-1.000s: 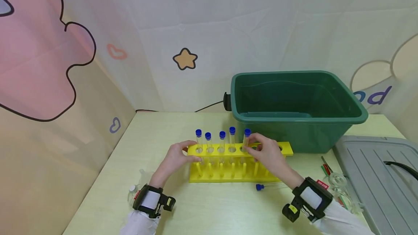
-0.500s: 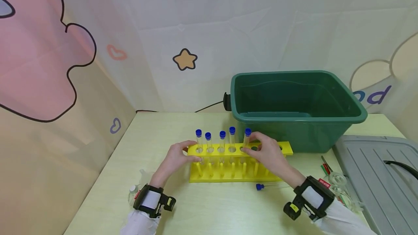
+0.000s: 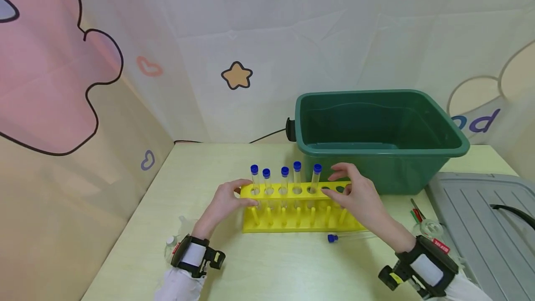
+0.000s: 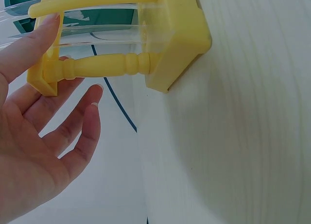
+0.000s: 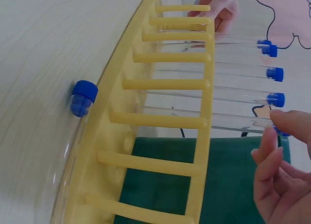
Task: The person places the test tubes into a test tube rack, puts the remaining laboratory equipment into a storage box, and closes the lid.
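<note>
A yellow test tube rack (image 3: 276,228) stands on the table and carries several clear test tubes with blue caps in its left and middle holes. My left hand (image 3: 219,206) grips the rack's left end, with the thumb on the near side of the top plate and fingers behind it. To the right of the rightmost racked test tube (image 3: 316,175), my right hand (image 3: 361,196) hovers over the rack with thumb and fingers spread and nothing between them. Another blue-capped test tube (image 3: 333,238) lies on the table along the rack's front; its cap (image 5: 85,92) shows in the right wrist view.
Behind the rack stands a deep green bin (image 3: 376,173). A grey ridged lid (image 3: 480,236) lies at the right. Clear coiled material (image 3: 431,228) sits beside the lid, and a small clear bottle (image 3: 170,244) is left of my left wrist.
My right hand has let go of the rightmost racked test tube and moved right, its fingers spreading. That tube stays upright in its hole. The left hand has not moved.
</note>
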A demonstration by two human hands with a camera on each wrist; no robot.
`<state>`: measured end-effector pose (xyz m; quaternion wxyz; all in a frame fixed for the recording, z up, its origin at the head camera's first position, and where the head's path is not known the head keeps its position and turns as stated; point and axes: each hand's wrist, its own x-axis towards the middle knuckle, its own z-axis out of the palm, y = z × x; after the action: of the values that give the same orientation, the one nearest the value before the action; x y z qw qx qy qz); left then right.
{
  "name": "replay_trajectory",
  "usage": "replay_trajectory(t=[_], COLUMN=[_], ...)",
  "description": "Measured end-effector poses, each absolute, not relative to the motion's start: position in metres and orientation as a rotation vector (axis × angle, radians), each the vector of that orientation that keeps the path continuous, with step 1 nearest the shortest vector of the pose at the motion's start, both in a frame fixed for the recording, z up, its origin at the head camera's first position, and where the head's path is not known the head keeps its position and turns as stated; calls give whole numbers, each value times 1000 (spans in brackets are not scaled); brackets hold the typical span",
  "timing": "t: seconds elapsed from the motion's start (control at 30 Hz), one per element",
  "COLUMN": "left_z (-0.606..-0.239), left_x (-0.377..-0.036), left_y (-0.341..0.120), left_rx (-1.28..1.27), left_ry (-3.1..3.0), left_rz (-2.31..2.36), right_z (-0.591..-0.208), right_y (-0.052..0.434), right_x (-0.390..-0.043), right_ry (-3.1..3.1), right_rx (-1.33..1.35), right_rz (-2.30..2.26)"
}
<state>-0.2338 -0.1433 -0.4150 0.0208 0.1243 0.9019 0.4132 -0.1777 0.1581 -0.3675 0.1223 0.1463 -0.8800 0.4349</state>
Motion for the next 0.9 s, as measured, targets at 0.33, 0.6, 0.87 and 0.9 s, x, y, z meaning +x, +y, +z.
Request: replay_trajectory(t=[0.33, 0.6, 0.87, 0.9], left_z=[-413, -414, -413, -413], left_x=[-232, -232, -231, -231], left_y=[-142, -142, -142, -142], left_rx=[376, 390, 390, 393], left_ry=[2801, 2797, 2800, 2803], left_rz=[1289, 1296, 1298, 1295], right_z=[-361, -361, -371, -374], right_y=[171, 176, 183, 184], right_x=[-157, -146, -139, -139], right_ry=[-2634, -2717, -2862, -2873], right_rx=[382, 366, 405, 439], right_rz=[1269, 1186, 1046, 1020])
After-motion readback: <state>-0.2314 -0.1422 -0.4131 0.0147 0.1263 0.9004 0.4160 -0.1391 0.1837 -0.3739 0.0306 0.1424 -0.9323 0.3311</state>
